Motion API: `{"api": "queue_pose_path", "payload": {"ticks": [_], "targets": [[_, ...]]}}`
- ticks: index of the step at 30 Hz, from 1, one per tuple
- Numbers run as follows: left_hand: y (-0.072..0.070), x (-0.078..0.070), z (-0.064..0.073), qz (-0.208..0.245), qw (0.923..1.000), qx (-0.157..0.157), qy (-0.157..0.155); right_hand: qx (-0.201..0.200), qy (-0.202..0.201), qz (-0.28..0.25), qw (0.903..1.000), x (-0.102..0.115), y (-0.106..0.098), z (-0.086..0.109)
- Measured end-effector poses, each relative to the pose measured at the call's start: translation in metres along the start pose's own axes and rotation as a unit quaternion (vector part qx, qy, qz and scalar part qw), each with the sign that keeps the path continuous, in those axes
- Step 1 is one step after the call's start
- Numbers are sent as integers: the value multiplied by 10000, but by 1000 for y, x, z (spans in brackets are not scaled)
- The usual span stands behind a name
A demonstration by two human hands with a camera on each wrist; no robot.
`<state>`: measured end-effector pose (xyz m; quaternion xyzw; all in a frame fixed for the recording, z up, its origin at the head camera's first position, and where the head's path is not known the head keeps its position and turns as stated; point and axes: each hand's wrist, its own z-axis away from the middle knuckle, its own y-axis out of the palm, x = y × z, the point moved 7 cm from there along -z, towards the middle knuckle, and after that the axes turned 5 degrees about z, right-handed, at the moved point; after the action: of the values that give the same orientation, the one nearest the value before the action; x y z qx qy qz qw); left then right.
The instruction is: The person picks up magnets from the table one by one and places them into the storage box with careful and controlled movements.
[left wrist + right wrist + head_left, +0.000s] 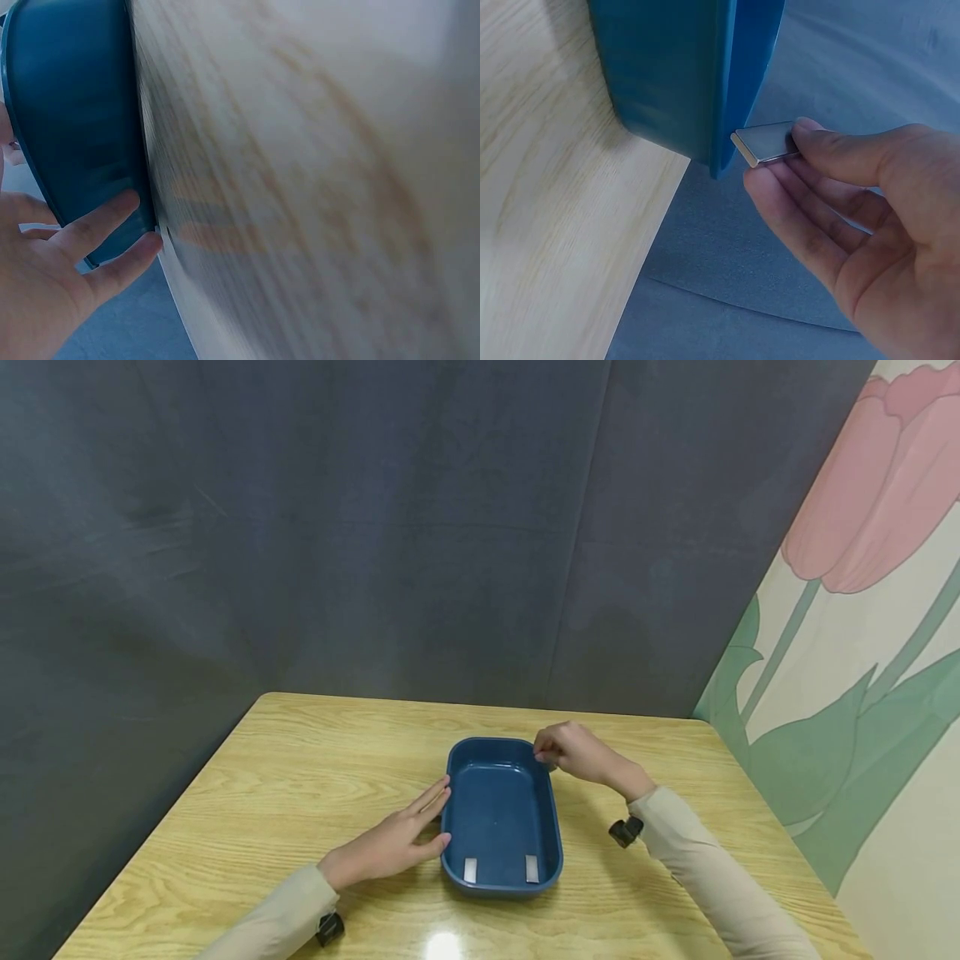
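Observation:
A deep blue rectangular tray with rounded corners sits on the wooden table between both hands. My right hand is at its far right corner. Between thumb and fingers it pinches a small flat silver block, whose end is right at the tray's rim in the right wrist view. Against the tray's left side rests my left hand, fingers straight and spread along the wall. Inside the tray, at the near end, lie two silver strips, a left strip and a right strip.
The wooden table extends around the tray, its far edge meeting a dark curtain. On the right stands a wall painted with tulips. Black cameras hang at both wrists, including the right wrist camera.

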<state>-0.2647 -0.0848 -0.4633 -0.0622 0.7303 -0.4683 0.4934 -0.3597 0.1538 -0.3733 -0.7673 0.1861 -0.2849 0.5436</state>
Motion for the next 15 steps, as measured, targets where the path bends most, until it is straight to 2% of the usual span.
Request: {"api": "queue_pose_path", "payload": {"ticks": [15], "targets": [[0, 1, 0, 37, 10000, 15, -8, -35, -90, -85, 9999, 7, 1, -6]]}}
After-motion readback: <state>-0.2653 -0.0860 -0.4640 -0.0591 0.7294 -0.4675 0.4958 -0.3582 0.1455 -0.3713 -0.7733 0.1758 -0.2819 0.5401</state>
